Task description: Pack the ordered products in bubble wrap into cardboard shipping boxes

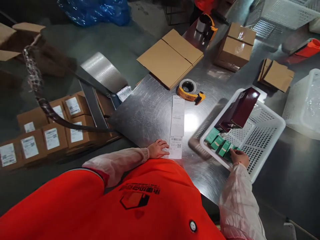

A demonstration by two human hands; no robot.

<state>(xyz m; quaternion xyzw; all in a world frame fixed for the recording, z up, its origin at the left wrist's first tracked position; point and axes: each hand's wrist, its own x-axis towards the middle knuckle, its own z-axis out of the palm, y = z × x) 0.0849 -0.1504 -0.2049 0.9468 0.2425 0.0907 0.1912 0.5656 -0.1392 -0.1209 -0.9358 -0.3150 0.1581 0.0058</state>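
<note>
My left hand (158,149) lies with its fingers apart on the steel table, its fingertips at the lower left edge of a long strip of printed labels (177,123). Over at the right, my right hand (239,157) reaches into a white perforated basket (271,121), its fingers closed on the rightmost of several small green boxes (228,154). The other green boxes (217,142) stand in a row along the basket's near left side. A tall dark red box (237,111) leans in the same basket behind them.
A yellow tape dispenser (191,96) sits beyond the labels, near flat cardboard (170,58). Farther back are a taped carton (236,46), folded cardboard (276,75) and another dispenser (206,28). Labelled cartons (51,136) are stacked at left behind a dark cable (75,125).
</note>
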